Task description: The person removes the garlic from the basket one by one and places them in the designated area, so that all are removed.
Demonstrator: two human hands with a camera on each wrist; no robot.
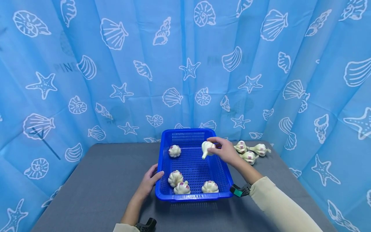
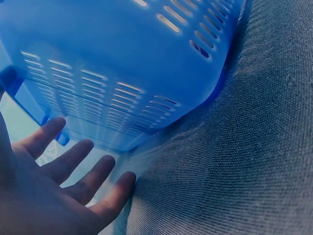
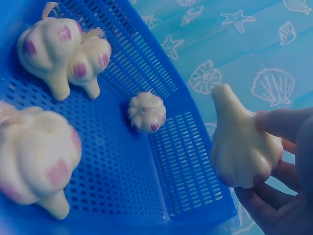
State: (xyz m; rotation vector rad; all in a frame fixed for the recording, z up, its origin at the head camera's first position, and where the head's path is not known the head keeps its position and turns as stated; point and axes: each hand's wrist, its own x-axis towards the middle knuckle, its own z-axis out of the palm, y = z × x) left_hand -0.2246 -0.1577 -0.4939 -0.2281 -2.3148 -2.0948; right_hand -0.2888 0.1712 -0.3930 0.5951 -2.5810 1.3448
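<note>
In the head view, a blue plastic basket [image 1: 195,196] with slotted walls stands on the grey table. A white garlic bulb with purple patches [image 1: 206,149] hangs over its right part, pinched in the thumb and fingers of my right hand [image 1: 224,149]. The right wrist view has that bulb [image 3: 244,142] with its stem upward. My left hand [image 1: 149,180] is at the basket's left rim, thumb by the edge. Its fingers [image 2: 78,156] are spread outside the wall. Inside the basket lie several bulbs, including one at the back left [image 1: 175,151] and one at front right [image 1: 210,187].
To the right of the basket, three more garlic bulbs [image 1: 250,157] lie together on the grey tabletop [image 1: 116,180]. A blue curtain with white shell and starfish prints [image 1: 189,69] hangs behind the table and along its sides.
</note>
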